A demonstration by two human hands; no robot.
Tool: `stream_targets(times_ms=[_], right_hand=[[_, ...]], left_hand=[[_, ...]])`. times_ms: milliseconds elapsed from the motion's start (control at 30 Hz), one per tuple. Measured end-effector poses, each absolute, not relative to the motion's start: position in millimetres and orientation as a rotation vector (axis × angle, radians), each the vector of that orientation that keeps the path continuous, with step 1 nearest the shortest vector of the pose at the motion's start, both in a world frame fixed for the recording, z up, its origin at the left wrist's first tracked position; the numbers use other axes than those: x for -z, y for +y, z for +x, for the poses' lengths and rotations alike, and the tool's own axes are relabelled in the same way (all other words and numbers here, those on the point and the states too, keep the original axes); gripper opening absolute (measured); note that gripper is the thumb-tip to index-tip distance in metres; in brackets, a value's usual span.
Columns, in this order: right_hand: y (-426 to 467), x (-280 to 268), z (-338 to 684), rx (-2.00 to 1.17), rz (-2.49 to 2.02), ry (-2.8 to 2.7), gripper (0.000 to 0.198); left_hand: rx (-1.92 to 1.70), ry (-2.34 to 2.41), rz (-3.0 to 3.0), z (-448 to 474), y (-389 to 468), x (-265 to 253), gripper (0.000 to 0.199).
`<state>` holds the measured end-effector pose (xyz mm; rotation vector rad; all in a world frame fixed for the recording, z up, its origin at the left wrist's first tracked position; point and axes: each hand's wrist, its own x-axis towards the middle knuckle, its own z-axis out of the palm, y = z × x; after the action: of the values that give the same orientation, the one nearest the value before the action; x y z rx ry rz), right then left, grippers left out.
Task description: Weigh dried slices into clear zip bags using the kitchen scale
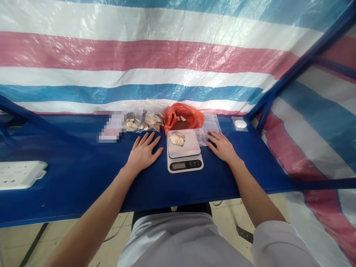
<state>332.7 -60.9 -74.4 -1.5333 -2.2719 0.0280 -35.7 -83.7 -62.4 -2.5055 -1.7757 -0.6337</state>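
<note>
My left hand (144, 151) lies flat on the blue table with its fingers spread, holding nothing. Just right of it stands a white kitchen scale (184, 150) with a dark display and several buttons along its front. A few pale pieces that look like garlic cloves (177, 139) rest on the scale's plate. On the scale's other side, my right hand (221, 145) is also flat, fingers apart, its tips at the edge of a clear plastic bag (210, 124). Behind the scale sits an opened orange plastic bag (184, 118) with a few pieces inside.
Clear bags of pale pieces (143, 122) lie behind my left hand, beside a blurred-out paper (112, 127). A white power strip (20, 175) is at the left. A white oval object (240, 124) lies at the back right. Blue frame bars and striped sheeting (155, 55) enclose the table.
</note>
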Motion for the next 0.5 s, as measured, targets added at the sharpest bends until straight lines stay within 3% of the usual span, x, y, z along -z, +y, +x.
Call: stream_targets(times_ms=[233, 500], right_hand=[[-67.2, 58.4, 327.5, -0.177, -1.409, -1.922, 0.035], [-73.1, 46.9, 301.7, -0.746, -1.319, -1.440, 0.041]], left_hand=[[0.870, -1.654, -2.493, -33.1, -83.0, 50.7, 0.044], [1.117, -1.449, -2.748, -8.1, -76.9, 30.1, 0.042]])
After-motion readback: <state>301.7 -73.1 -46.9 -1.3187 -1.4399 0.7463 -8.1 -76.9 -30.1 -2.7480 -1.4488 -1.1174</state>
